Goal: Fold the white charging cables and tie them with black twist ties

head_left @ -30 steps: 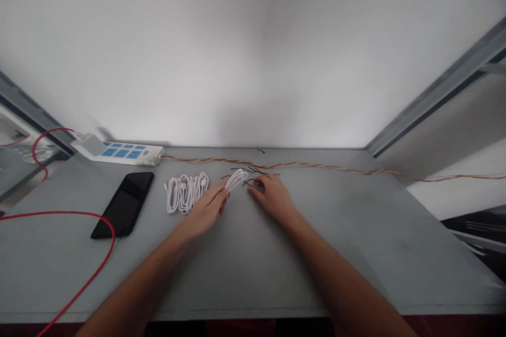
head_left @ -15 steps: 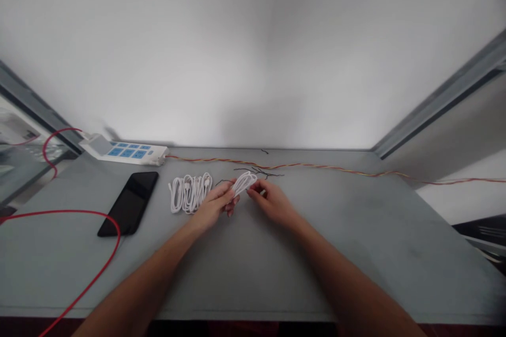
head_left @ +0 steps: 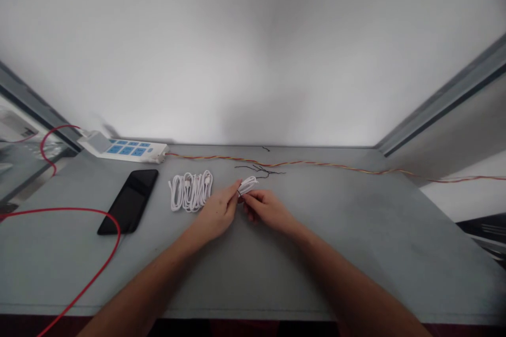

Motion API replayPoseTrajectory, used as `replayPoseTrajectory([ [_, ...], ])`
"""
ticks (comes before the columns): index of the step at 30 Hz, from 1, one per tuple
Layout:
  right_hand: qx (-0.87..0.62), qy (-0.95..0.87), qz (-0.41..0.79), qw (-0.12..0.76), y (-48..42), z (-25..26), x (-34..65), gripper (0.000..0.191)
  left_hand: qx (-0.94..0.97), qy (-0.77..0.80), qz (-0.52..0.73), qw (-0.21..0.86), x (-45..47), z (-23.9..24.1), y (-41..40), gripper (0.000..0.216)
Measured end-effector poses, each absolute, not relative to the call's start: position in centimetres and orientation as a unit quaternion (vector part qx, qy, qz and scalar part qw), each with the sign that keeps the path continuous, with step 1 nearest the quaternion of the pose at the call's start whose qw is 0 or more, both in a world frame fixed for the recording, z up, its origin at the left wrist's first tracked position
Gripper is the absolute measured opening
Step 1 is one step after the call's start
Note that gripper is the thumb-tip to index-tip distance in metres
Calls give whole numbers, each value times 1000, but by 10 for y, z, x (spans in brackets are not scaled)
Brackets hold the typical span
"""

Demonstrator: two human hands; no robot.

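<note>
A coiled white cable (head_left: 249, 184) is held up over the middle of the table. My left hand (head_left: 217, 214) is closed round its near end, which is hidden by the fingers. A short black twist tie (head_left: 240, 194) crosses the coil, pinched by the fingertips of my right hand (head_left: 271, 211). How far the tie goes round the coil cannot be made out. Left of my left hand lie several coiled white cables (head_left: 192, 192) side by side, with plugs showing. Beyond the hands are several loose black twist ties (head_left: 261, 170).
A black phone (head_left: 128, 201) lies at the left, crossed near its lower corner by a red cable (head_left: 91, 283). Behind it is a white power strip (head_left: 158, 151) with a charger (head_left: 95, 142). Twisted red-yellow wire (head_left: 308, 164) runs along the table (head_left: 356, 231) towards the right.
My left hand has turned over the coil, covering more of it. My right hand has moved slightly left and down, and the black tie now shows across the cable.
</note>
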State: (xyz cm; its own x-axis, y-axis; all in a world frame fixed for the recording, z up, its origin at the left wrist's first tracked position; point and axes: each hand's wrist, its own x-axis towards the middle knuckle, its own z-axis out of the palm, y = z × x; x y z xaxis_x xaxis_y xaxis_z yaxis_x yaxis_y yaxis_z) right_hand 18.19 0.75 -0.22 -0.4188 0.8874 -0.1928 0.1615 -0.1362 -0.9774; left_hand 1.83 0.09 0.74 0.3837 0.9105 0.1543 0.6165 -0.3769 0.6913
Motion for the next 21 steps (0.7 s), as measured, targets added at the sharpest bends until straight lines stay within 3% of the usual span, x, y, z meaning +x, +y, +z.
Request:
replayPoseTrajectory([
  [4, -442, -565, 635, 288, 9, -4, 181, 49, 819, 487, 226, 201, 19, 3, -1, 46],
  [9, -430, -546, 661, 284, 12, -4, 186, 50, 834, 492, 206, 140, 21, 0, -3, 47],
  [21, -403, -472, 712, 328, 19, -1, 198, 35, 843, 415, 303, 160, 16, 4, -8, 54],
])
